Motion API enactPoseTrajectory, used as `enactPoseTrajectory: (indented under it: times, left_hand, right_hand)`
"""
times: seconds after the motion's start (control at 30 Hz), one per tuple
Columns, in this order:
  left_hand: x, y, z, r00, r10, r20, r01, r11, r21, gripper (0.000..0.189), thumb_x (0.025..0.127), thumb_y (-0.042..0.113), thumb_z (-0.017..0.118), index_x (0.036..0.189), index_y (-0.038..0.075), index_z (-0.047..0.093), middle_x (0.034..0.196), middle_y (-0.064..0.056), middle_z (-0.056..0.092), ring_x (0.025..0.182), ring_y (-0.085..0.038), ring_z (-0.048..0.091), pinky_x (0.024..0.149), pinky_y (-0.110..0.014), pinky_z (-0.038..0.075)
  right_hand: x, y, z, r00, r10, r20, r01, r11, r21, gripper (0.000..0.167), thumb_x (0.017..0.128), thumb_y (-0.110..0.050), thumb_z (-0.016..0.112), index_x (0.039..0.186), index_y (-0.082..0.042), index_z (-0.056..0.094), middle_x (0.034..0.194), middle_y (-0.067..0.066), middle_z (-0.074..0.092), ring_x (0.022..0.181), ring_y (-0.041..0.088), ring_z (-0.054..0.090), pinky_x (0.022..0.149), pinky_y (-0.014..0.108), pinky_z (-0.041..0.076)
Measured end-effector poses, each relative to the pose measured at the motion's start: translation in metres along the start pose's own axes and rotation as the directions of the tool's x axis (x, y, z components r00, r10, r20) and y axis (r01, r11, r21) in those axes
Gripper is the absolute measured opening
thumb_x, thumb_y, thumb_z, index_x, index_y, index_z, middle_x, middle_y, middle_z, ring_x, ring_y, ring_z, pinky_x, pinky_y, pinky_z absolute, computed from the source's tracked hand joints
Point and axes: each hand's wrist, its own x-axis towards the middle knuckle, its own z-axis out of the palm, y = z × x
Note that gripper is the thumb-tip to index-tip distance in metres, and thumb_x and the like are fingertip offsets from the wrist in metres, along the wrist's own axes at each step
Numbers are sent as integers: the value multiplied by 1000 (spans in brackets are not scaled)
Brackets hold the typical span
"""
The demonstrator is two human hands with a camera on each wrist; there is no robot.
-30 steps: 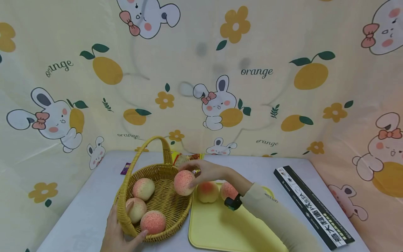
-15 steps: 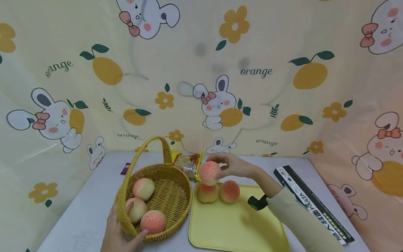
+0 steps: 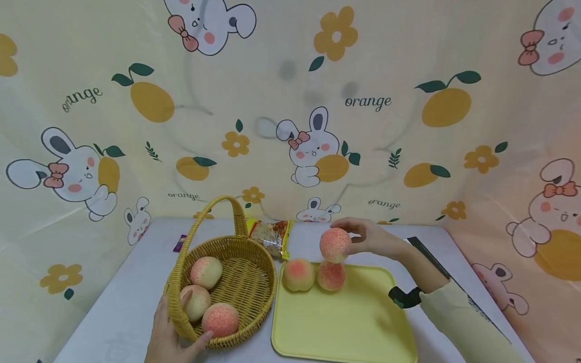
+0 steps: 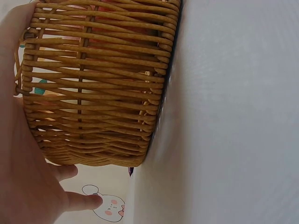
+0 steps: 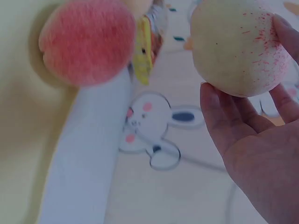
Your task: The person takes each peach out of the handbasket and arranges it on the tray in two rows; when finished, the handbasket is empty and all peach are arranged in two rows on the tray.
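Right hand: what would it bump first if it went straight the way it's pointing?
Leading with its peach, the right hand would probably meet the bag first. Depth is unclear, so it might pass over.

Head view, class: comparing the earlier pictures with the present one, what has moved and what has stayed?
The right hand has carried the gripped peach rightward from the right edge of the basket; it now appears just above the right one of the two peaches on the tray. Nothing was let go. The left hand on the basket, the three peaches inside, the tray and its peaches stayed put.
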Motion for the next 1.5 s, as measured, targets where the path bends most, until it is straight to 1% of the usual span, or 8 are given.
enactPoseTrajectory:
  times: [0.17, 0.27, 0.47, 0.83, 0.97, 1.13, 1.37, 1.5]
  left_hand:
    - [1, 1, 1, 1000, 4, -7, -4, 1000, 4, 101, 65, 32, 93, 152, 16, 44, 154, -18, 28, 135, -41, 28, 105, -64, 24]
    - [1, 2, 1, 1000, -6, -8, 6, 1000, 17, 103, 65, 34, 93, 153, 19, 42, 155, -17, 27, 135, -41, 28, 103, -68, 27]
    - [1, 3, 0, 1000, -12, -10, 13, 1000, 25, 104, 65, 36, 92, 154, 22, 40, 155, -17, 27, 134, -42, 29, 101, -69, 28]
    - [1, -1, 0, 1000, 11, -6, -11, 1000, -8, 103, 63, 31, 93, 151, 13, 44, 153, -21, 29, 134, -41, 28, 108, -62, 20]
    - [2, -1, 0, 1000, 18, -4, -18, 1000, -11, 103, 63, 31, 93, 151, 11, 44, 150, -22, 31, 132, -40, 30, 106, -60, 21]
    - [1, -2, 1, 999, 30, -14, -31, 999, -10, 102, 62, 30, 93, 150, 11, 45, 148, -24, 33, 130, -40, 32, 104, -61, 22]
    - [3, -5, 3, 993, 108, -53, -108, 994, 2, 103, 60, 28, 94, 149, 7, 46, 141, -27, 38, 123, -38, 35, 102, -58, 22]
    - [3, -5, 3, 992, 115, -49, -115, 993, -6, 103, 60, 27, 94, 149, 6, 45, 143, -27, 37, 125, -38, 34, 104, -58, 21]
  right_hand:
    - [-18, 2, -14, 998, 21, -64, -24, 999, -44, 59, 87, -11, 77, 140, -7, 51, 138, 12, 53, 127, 30, 47, 101, 42, 47]
    - [-28, 6, -19, 996, 31, -88, -36, 997, -64, 61, 86, -10, 78, 141, -4, 50, 138, 13, 53, 127, 28, 47, 100, 39, 47]
    - [-43, 14, -22, 993, 38, -109, -46, 996, -74, 60, 86, -10, 78, 139, -2, 51, 138, 16, 52, 125, 24, 50, 98, 34, 48]
    - [-65, 33, -24, 993, 42, -111, -48, 998, -52, 55, 89, -6, 73, 139, -3, 51, 139, 17, 52, 123, 9, 52, 95, 27, 48]
    - [-71, 35, -22, 989, 86, -121, -93, 994, -54, 57, 89, -10, 74, 140, -3, 50, 140, 18, 52, 123, 11, 51, 96, 27, 47]
    - [-75, 39, -18, 984, 115, -133, -124, 990, -63, 58, 88, -12, 76, 139, -2, 51, 139, 17, 53, 125, 18, 50, 96, 34, 48]
    - [-76, 45, -16, 989, 99, -106, -104, 994, -41, 57, 90, -10, 74, 139, 2, 49, 137, 23, 52, 120, 10, 53, 93, 29, 49]
    - [-77, 48, -14, 989, 104, -104, -109, 993, -41, 57, 90, -10, 74, 139, 2, 49, 137, 23, 53, 120, 13, 53, 94, 32, 51]
